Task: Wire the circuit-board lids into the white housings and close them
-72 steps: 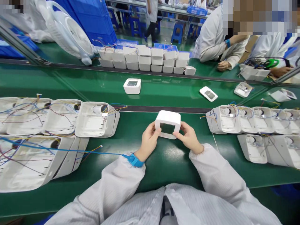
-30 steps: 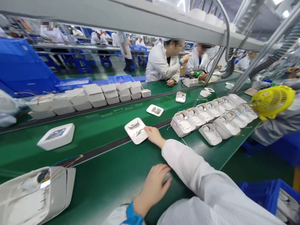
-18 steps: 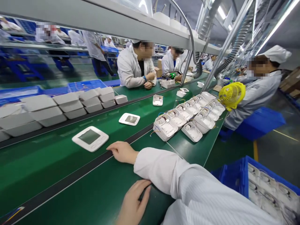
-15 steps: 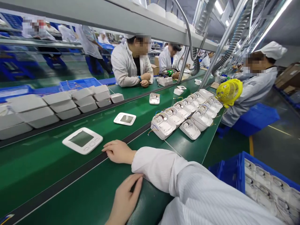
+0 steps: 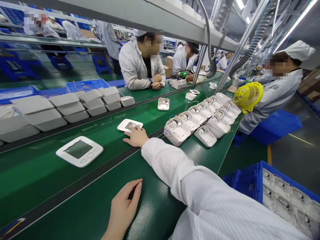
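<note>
My right hand (image 5: 136,136) reaches across the dark belt edge with its fingers spread. Its fingertips lie over the near right part of a white panel (image 5: 122,126) with a grey display; I cannot tell if they press on it. Closer to me on the green belt sits a larger-looking white panel (image 5: 80,151) with a dark display and several oval buttons, untouched. My left hand (image 5: 123,206) hovers above or rests on the green worktop, thumb and fingertips brought together, nothing visible between them.
White housings with wires (image 5: 177,130) stand in rows on the worktop at right. Stacked grey-white casings (image 5: 52,116) line the far belt side. One open housing (image 5: 163,104) lies on the belt. A yellow fan (image 5: 248,96), a blue crate (image 5: 258,180) and co-workers (image 5: 140,63) are around.
My right hand has moved forward from the belt edge to the farther panel, its fingers spreading. My left hand has drawn slightly back left. Both panels sit slightly further left in view.
</note>
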The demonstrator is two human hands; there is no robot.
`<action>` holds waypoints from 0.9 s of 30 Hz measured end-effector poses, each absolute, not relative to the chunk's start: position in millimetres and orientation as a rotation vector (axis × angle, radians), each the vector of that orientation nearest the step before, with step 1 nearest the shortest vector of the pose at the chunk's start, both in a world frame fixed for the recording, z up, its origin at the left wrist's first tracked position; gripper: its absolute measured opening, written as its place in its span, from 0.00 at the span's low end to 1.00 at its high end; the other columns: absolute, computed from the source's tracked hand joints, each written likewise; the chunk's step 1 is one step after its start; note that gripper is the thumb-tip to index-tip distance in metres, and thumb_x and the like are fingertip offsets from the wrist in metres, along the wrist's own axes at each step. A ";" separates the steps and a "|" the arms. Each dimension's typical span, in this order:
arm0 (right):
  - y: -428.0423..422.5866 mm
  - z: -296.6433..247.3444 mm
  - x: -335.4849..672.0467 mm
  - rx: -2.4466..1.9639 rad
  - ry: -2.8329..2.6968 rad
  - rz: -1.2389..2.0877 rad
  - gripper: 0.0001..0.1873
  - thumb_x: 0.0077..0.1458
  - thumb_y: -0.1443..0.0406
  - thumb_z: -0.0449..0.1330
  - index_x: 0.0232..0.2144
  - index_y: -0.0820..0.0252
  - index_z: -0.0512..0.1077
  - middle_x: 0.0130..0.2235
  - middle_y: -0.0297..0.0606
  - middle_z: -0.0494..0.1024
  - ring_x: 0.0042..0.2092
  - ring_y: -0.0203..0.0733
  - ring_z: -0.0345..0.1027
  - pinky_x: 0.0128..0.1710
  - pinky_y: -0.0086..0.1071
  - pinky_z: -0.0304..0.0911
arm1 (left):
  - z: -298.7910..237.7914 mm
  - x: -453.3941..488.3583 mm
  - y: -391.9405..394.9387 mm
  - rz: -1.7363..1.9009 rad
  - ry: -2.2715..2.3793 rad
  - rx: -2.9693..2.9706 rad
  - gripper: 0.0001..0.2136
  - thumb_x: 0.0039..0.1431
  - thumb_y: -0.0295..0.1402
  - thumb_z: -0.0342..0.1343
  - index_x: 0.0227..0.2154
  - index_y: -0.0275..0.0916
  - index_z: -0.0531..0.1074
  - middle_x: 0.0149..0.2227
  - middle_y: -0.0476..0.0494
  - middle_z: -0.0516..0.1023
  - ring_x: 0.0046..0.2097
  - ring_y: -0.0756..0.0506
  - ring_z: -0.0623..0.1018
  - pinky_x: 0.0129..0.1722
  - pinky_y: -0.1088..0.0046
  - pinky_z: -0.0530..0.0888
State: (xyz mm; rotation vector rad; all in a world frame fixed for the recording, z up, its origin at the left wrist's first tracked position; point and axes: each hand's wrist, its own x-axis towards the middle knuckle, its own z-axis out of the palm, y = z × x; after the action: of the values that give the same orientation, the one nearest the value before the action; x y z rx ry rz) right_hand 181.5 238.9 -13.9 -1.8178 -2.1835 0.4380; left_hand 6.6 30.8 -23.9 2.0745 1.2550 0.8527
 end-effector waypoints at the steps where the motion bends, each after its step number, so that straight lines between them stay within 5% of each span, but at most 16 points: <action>1: 234.8 -14.0 180.2 -1.811 -2.137 0.380 0.30 0.62 0.48 0.53 0.62 0.51 0.62 0.69 0.43 0.48 0.68 0.65 0.37 0.61 0.61 0.46 | -23.4 6.9 30.5 0.866 1.254 2.067 0.16 0.60 0.48 0.52 0.36 0.45 0.79 0.39 0.46 0.83 0.40 0.41 0.82 0.38 0.67 0.80; 8: 198.5 -7.8 186.2 -1.430 -1.495 0.563 0.23 0.63 0.67 0.47 0.59 0.60 0.67 0.63 0.39 0.65 0.62 0.41 0.58 0.63 0.34 0.54 | -25.6 4.4 30.8 0.916 1.310 1.823 0.15 0.58 0.48 0.55 0.37 0.44 0.79 0.41 0.43 0.82 0.43 0.40 0.81 0.43 0.63 0.79; 12: 155.7 -24.1 172.1 -1.395 -1.403 0.756 0.27 0.63 0.65 0.46 0.63 0.67 0.61 0.49 0.46 0.77 0.43 0.43 0.73 0.44 0.37 0.70 | -28.6 6.8 35.3 1.139 1.343 1.359 0.23 0.58 0.48 0.57 0.52 0.43 0.71 0.54 0.39 0.75 0.54 0.39 0.76 0.55 0.60 0.73; 15: 105.7 -36.5 152.4 -1.266 -1.470 1.024 0.26 0.64 0.62 0.48 0.62 0.64 0.62 0.41 0.42 0.79 0.32 0.39 0.71 0.33 0.34 0.70 | -29.0 11.6 37.9 1.335 1.162 1.027 0.27 0.62 0.48 0.51 0.61 0.46 0.60 0.65 0.39 0.62 0.63 0.40 0.67 0.60 0.60 0.69; 21: 43.1 -26.0 138.9 -0.963 -1.913 0.733 0.22 0.62 0.61 0.55 0.58 0.58 0.68 0.58 0.46 0.69 0.57 0.46 0.64 0.57 0.44 0.61 | -17.0 10.0 26.3 1.421 0.811 0.648 0.33 0.60 0.60 0.40 0.58 0.43 0.65 0.60 0.36 0.69 0.61 0.36 0.69 0.57 0.56 0.71; 24: 42.1 -18.9 139.4 -0.922 -1.979 0.541 0.17 0.59 0.60 0.60 0.50 0.58 0.73 0.57 0.47 0.68 0.57 0.48 0.62 0.55 0.45 0.64 | -9.6 1.9 16.7 1.374 0.723 0.592 0.31 0.62 0.59 0.38 0.58 0.45 0.66 0.58 0.38 0.71 0.58 0.37 0.72 0.54 0.54 0.72; 27: 44.9 -17.7 139.6 -0.845 -1.968 0.404 0.17 0.57 0.58 0.62 0.47 0.57 0.72 0.52 0.47 0.70 0.54 0.48 0.63 0.53 0.45 0.66 | -9.0 -5.2 12.5 1.373 0.671 0.435 0.23 0.60 0.49 0.51 0.53 0.41 0.70 0.52 0.39 0.76 0.52 0.39 0.76 0.49 0.60 0.75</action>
State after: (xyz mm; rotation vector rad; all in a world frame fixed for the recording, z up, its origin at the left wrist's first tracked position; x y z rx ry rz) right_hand 139.6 44.9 -17.7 -0.8454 -1.9685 0.4041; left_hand -5.2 12.5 -9.0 0.4354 0.6709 1.3730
